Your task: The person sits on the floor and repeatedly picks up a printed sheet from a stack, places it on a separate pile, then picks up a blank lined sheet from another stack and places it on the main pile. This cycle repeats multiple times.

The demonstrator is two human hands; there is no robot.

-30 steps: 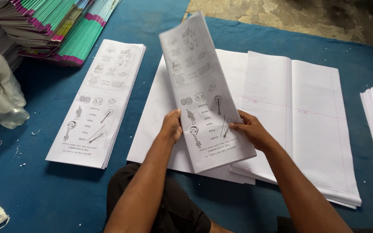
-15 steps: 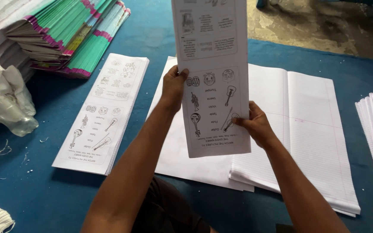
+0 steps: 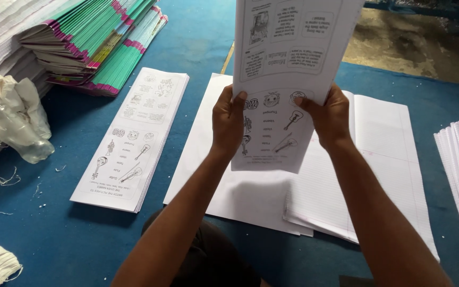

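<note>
At far left lie stacked green-edged notebooks, then a pile of printed sheets on the blue mat. In the middle, the left hand and right hand each close on a printed sheet, raised above ruled paper.

Printed worksheet strip: white, long, illustrated, held upright above ruled sheets.
</note>
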